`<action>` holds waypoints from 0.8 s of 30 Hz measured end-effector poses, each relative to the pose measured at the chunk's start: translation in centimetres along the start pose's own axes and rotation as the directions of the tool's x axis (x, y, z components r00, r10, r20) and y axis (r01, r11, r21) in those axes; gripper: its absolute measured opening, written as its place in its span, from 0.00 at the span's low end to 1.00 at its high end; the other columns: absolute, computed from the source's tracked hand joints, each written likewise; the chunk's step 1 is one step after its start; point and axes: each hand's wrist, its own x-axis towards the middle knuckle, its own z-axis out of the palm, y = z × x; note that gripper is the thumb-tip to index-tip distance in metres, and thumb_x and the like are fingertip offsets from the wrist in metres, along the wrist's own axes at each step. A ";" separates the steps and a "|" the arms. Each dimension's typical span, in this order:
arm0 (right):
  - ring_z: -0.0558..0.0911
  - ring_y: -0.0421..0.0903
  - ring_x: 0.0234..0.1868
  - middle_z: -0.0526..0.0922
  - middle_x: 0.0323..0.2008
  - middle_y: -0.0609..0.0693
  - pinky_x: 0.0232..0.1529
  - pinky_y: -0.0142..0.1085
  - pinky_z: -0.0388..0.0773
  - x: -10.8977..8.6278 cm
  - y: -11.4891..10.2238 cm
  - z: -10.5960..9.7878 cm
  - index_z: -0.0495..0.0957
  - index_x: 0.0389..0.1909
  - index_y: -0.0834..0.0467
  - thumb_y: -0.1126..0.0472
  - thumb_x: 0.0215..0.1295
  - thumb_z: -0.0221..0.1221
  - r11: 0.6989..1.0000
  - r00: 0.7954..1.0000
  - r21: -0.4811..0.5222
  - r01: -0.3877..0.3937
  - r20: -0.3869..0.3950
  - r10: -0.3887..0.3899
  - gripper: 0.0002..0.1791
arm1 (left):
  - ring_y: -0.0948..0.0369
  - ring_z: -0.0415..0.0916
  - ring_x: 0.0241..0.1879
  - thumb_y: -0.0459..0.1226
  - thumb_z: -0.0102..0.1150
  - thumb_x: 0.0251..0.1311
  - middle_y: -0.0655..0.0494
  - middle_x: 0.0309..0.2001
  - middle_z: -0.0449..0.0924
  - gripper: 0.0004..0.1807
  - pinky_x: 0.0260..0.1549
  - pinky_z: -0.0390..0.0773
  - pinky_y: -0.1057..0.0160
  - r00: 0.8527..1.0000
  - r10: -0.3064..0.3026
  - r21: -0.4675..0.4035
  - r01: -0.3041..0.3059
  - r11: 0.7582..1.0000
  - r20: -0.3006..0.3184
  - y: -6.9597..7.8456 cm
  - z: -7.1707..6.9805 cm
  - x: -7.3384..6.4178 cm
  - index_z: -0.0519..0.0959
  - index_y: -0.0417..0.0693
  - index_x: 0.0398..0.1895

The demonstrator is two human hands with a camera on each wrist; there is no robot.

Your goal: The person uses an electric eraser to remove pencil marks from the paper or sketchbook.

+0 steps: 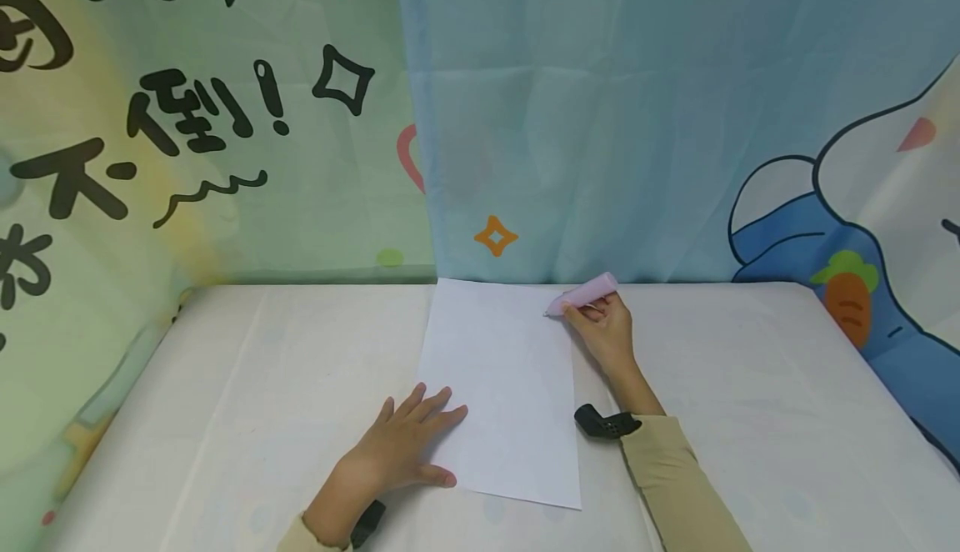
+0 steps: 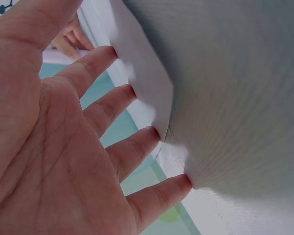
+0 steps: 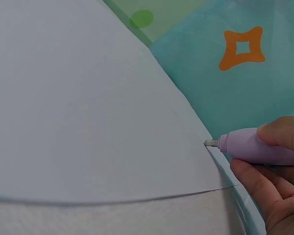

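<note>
A sheet of white paper lies on the white-covered table, its far edge close to the backdrop. Spread over its lower left edge is my left hand; in the left wrist view several fingertips touch the paper and the little finger rests on the cloth beside it. Near the far right corner, my right hand pinches a thick lilac pen between thumb and fingers. The right wrist view shows the pen with its narrow pale tip at the paper's edge; whether it touches cannot be told.
A printed fabric backdrop stands along the table's far edge and continues down both sides. White cloth covers the table around the paper. A black wrist camera sits by the right cuff, another by the left.
</note>
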 end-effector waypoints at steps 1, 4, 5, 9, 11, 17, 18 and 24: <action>0.77 0.25 0.33 0.76 0.50 0.73 0.40 0.15 0.74 0.0 0.0 0.0 0.64 0.55 0.75 0.74 0.61 0.62 1.000 1.000 -0.001 0.000 -0.001 0.000 0.24 | 0.43 0.48 0.75 0.52 0.70 0.49 0.49 0.75 0.57 0.45 0.65 0.50 0.30 1.000 0.000 0.000 0.000 1.000 0.000 0.0 0.0 0.0 0.65 0.53 0.72; 0.79 0.28 0.34 0.77 0.48 0.72 0.39 0.16 0.75 0.0 0.0 0.0 0.65 0.53 0.75 0.74 0.60 0.62 1.000 1.000 0.001 -0.001 -0.004 0.001 0.23 | 0.43 0.48 0.74 0.52 0.70 0.49 0.49 0.75 0.57 0.45 0.65 0.50 0.30 1.000 -0.001 -0.002 0.001 1.000 0.002 0.0 0.0 0.0 0.65 0.52 0.72; 0.79 0.28 0.34 0.77 0.47 0.72 0.39 0.16 0.75 0.1 0.0 0.1 0.65 0.53 0.75 0.74 0.60 0.62 1.000 1.000 0.005 -0.002 -0.004 0.002 0.23 | 0.43 0.48 0.75 0.52 0.70 0.49 0.49 0.75 0.57 0.45 0.65 0.50 0.30 1.000 -0.002 -0.003 0.002 1.000 0.002 0.0 0.0 0.0 0.65 0.52 0.72; 0.78 0.26 0.32 0.79 0.44 0.67 0.38 0.17 0.75 0.0 -0.1 0.1 0.65 0.52 0.74 0.75 0.60 0.62 1.000 1.000 0.007 -0.002 -0.002 0.002 0.22 | 0.42 0.48 0.74 0.52 0.70 0.49 0.49 0.75 0.57 0.45 0.65 0.50 0.30 1.000 -0.003 -0.005 0.003 1.000 0.004 0.0 0.0 0.0 0.65 0.52 0.72; 0.78 0.25 0.31 0.80 0.43 0.65 0.38 0.17 0.75 0.0 -0.1 0.1 0.66 0.51 0.74 0.75 0.59 0.62 1.000 1.000 0.003 0.000 -0.001 0.000 0.21 | 0.42 0.48 0.74 0.52 0.70 0.49 0.49 0.75 0.57 0.45 0.65 0.51 0.31 1.000 -0.002 -0.007 0.002 1.000 0.005 0.0 0.0 0.0 0.65 0.53 0.72; 0.77 0.23 0.30 0.79 0.45 0.70 0.37 0.16 0.75 -0.1 -0.1 0.1 0.66 0.51 0.74 0.74 0.59 0.63 1.000 1.000 -0.023 0.003 0.015 -0.003 0.22 | 0.43 0.47 0.75 0.53 0.70 0.49 0.49 0.75 0.57 0.45 0.65 0.50 0.30 1.000 -0.004 -0.007 0.004 1.000 0.003 -0.1 0.0 0.1 0.65 0.54 0.72; 0.77 0.23 0.30 0.79 0.46 0.71 0.38 0.16 0.75 -0.1 -0.1 0.1 0.66 0.52 0.74 0.73 0.59 0.63 1.000 1.000 -0.026 0.000 0.020 0.001 0.22 | 0.43 0.47 0.75 0.52 0.70 0.49 0.50 0.75 0.57 0.45 0.65 0.50 0.30 1.000 -0.005 -0.008 0.005 1.000 0.004 -0.1 0.0 0.0 0.65 0.54 0.72; 0.77 0.23 0.31 0.79 0.47 0.71 0.38 0.16 0.75 -0.1 -0.2 0.0 0.66 0.52 0.73 0.73 0.60 0.63 1.000 0.999 -0.029 -0.007 0.031 0.008 0.23 | 0.43 0.47 0.75 0.52 0.70 0.49 0.49 0.75 0.57 0.45 0.65 0.50 0.30 1.000 -0.005 -0.011 0.005 1.000 0.005 0.1 -0.1 0.0 0.65 0.53 0.72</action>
